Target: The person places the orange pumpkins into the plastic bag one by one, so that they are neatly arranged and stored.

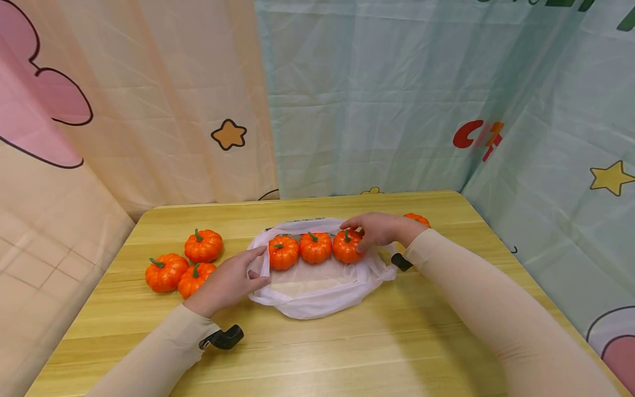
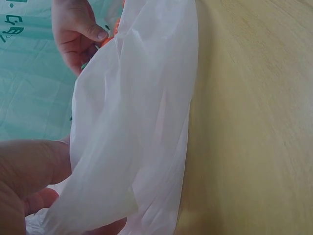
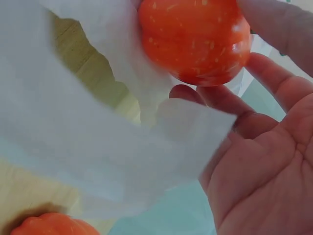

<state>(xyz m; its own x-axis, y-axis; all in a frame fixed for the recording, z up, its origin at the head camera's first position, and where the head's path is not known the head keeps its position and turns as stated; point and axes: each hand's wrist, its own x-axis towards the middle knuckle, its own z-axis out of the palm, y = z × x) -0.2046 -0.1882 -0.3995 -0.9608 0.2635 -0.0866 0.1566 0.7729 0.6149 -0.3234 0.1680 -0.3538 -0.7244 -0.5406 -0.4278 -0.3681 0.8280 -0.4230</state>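
Observation:
A white plastic bag lies with its mouth open at the middle of the table. Three small orange toy pumpkins with green stems sit in a row in it: a left one, a middle one and a right one. My right hand holds the right pumpkin, thumb on one side and fingers on the other; the right wrist view shows this pumpkin large, with bag film against the fingers. At the bag's left rim, my left hand grips the film between thumb and fingers.
Three more pumpkins stand together on the left of the wooden table, one partly behind the left hand. Another pumpkin shows beyond the right wrist. Printed curtains close off the back and sides.

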